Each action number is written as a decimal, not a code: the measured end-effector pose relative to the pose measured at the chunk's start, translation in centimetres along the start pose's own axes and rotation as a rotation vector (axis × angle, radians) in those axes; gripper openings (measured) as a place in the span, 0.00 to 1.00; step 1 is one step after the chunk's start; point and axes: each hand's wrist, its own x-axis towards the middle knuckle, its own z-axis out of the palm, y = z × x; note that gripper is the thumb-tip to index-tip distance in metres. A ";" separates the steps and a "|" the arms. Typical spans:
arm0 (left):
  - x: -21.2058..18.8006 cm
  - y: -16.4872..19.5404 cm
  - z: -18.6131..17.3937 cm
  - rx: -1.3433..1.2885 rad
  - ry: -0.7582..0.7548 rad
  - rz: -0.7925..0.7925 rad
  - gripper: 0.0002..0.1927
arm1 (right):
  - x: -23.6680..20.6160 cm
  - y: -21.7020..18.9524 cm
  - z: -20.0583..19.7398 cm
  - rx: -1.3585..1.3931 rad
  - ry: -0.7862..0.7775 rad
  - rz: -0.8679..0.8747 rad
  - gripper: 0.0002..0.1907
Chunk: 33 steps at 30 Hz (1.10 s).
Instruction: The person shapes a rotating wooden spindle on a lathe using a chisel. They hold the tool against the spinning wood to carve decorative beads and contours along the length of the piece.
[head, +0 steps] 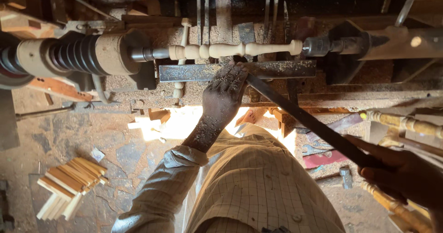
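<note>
In the head view we look down on a wood lathe (78, 55) caked in sawdust. Between its two ends sits a pale turned spindle (230, 49), lying level, shaped with beads and hollows along its length. Just below the spindle runs a flat metal tool rest (189, 72), parallel to it.

Our left hand (224, 92) is dusted with wood chips and lies palm down across the tool rest, fingers stretched nearly flat and close together, pressing the front end of a long dark chisel (300, 120) against the rest. The chisel's tip is hidden under the fingers, so we cannot tell whether it touches the spindle. The blade slants down and to the right from there.

Our right hand (401, 173), at the lower right edge, has its fingers curled tight around the chisel's rear end.

A checked shirt sleeve (166, 187) covers our left forearm. On the floor at lower left lies a stack of small wooden strips (69, 182). At the right edge lean some finished turned legs (406, 124), yellowish and dusty, well apart from the lathe.
</note>
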 end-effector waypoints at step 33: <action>1.3 -6.6 0.5 -0.473 -0.151 0.464 0.24 | -7.8 -10.4 38.4 0.364 0.731 0.021 0.45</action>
